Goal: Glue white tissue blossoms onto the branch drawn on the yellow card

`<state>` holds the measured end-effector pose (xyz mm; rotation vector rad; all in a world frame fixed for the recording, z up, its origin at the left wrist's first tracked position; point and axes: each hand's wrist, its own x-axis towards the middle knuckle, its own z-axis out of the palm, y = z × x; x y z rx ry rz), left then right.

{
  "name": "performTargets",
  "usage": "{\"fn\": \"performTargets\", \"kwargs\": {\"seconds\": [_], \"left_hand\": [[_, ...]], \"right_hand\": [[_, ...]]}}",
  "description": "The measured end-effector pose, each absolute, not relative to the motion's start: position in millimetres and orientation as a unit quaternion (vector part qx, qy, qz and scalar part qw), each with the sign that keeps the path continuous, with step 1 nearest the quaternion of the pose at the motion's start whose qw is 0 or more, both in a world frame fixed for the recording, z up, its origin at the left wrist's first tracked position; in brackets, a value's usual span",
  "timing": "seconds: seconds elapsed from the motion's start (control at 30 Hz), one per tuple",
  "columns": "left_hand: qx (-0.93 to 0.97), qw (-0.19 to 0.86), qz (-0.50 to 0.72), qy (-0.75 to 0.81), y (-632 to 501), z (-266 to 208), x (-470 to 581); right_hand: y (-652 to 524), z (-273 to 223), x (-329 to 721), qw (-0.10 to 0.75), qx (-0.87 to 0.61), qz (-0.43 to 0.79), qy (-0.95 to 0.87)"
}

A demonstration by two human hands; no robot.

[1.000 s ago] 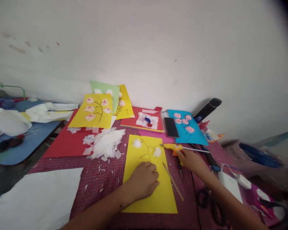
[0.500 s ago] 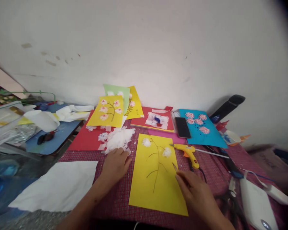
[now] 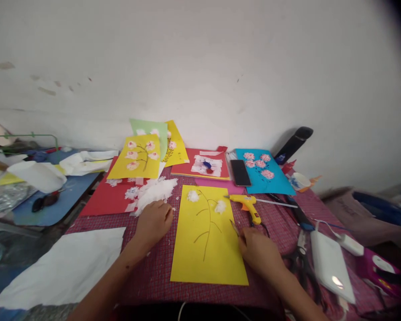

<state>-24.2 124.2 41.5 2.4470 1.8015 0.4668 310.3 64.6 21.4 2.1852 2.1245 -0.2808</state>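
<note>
A yellow sheet lies in front of me, with a drawn brown branch and two white tufted paper blossoms on it. At the sheet's right edge, my right hand is closed around a slim pointed tool; its tip points up and left over the paper, and the rest is hidden in my fingers. My left hand has its fingers curled at the near edge of a heap of torn white tissue. What those fingertips hold, if anything, is hidden.
A yellow glue gun lies beside the sheet's upper right. Black-handled scissors and a white power bank are farther right. Behind are a phone, a blue flower picture and a red sheet. White tissue lies left.
The whole view has shifted, so things sit farther left in the picture. My left hand stays by the tissue heap, and my right hand still holds the pointed tool at the sheet's edge.
</note>
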Motion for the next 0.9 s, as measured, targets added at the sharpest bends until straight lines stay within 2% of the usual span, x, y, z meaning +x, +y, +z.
{"fn": "performTargets", "kwargs": {"seconds": [0.1,0.17,0.27,0.37,0.47,0.6,0.73,0.9], "left_hand": [[0.742,0.205,0.272,0.577,116.7,48.4,-23.4],[0.667,0.341,0.336,0.571,113.2,50.1,-19.6],[0.539,0.508,0.396,0.543,112.4,47.8,-10.4],[0.452,0.604,0.416,0.507,115.2,45.0,1.3],[0.431,0.636,0.407,0.495,118.7,44.5,13.8],[0.433,0.641,0.395,0.495,122.9,42.9,30.1],[0.436,0.640,0.392,0.496,127.4,37.8,45.8],[0.446,0.655,0.383,0.476,130.2,32.0,62.3]], "right_hand": [[65.9,21.3,313.3,0.051,0.720,-0.076,0.688],[64.8,24.0,316.2,0.024,0.721,-0.076,0.689],[60.8,28.1,318.1,-0.082,0.706,-0.130,0.691],[56.5,29.7,313.2,-0.247,0.648,-0.269,0.668],[55.8,33.5,302.9,-0.382,0.574,-0.417,0.592],[62.0,46.1,287.4,-0.450,0.507,-0.512,0.528],[66.2,54.6,274.2,-0.492,0.498,-0.478,0.531],[62.2,52.5,266.0,-0.516,0.476,-0.317,0.638]]}}
